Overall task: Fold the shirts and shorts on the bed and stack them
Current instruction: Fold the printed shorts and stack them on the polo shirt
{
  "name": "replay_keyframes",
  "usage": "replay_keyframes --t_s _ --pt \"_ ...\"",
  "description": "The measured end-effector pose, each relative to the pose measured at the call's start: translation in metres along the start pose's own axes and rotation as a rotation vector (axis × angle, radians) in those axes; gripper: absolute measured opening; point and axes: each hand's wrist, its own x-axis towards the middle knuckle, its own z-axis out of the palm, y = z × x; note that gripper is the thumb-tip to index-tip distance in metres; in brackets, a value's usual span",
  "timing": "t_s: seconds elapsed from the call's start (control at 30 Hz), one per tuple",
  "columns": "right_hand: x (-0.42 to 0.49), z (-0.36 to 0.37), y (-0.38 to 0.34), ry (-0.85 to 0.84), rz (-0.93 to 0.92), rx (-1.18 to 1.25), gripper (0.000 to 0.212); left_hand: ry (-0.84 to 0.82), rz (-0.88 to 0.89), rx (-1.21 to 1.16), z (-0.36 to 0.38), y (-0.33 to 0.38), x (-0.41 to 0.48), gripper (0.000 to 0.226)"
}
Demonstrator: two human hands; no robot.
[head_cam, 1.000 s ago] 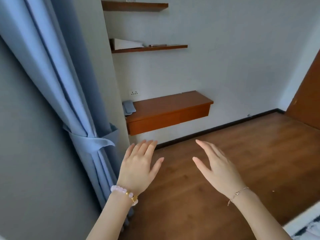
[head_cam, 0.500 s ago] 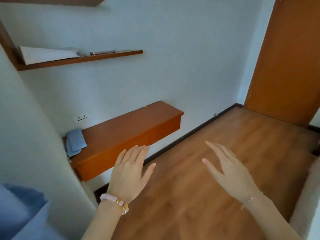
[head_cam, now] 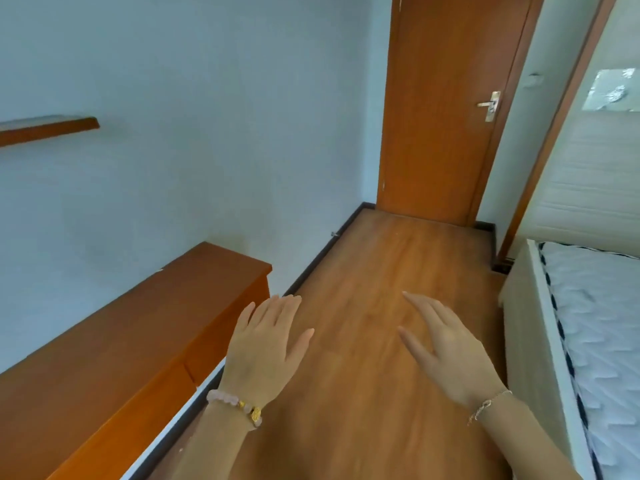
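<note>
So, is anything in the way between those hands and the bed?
Nothing visible. The left hand and right hand hover open over wooden floor; the bed lies to their right. No clothes show on it.

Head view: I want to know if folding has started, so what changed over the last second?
The view swung right: the curtain dropped out of sight, the wall cabinet slid to the left, and the door and the bed came into view. No clothes show on its visible part. The left hand and right hand stayed open over the floor, holding nothing.
</note>
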Motion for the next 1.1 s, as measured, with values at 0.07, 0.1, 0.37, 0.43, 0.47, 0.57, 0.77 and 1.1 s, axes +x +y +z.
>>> replay_keyframes --t_s 0.07,0.1,0.37,0.43,0.47,0.57,0.77,1.1 --pt "0.027 0.007 0.012 0.024 0.057 -0.023 0.068 -0.003 0.069 -0.041 0.024 -0.007 0.043 0.060" --pt "0.042 0.010 0.018 0.046 0.085 -0.037 0.068 -0.002 0.109 -0.060 0.035 -0.009 0.065 0.059" --pt "0.144 0.010 0.063 0.194 0.334 -0.132 0.065 -0.014 0.383 -0.216 0.097 -0.015 0.233 0.057" --pt "0.162 0.013 0.080 0.211 0.376 -0.148 0.064 -0.026 0.423 -0.239 0.113 -0.009 0.269 0.057" --pt "0.171 0.015 0.089 0.213 0.397 -0.152 0.064 -0.040 0.442 -0.253 0.122 -0.005 0.286 0.057" --pt "0.201 0.022 0.122 0.230 0.456 -0.177 0.065 -0.068 0.500 -0.283 0.155 0.010 0.335 0.057" --pt "0.275 0.035 0.213 0.227 0.532 -0.203 0.066 -0.069 0.570 -0.315 0.225 0.059 0.444 0.056" --pt "0.427 0.003 0.386 0.207 0.595 -0.237 0.067 -0.052 0.634 -0.347 0.320 0.171 0.655 0.056"
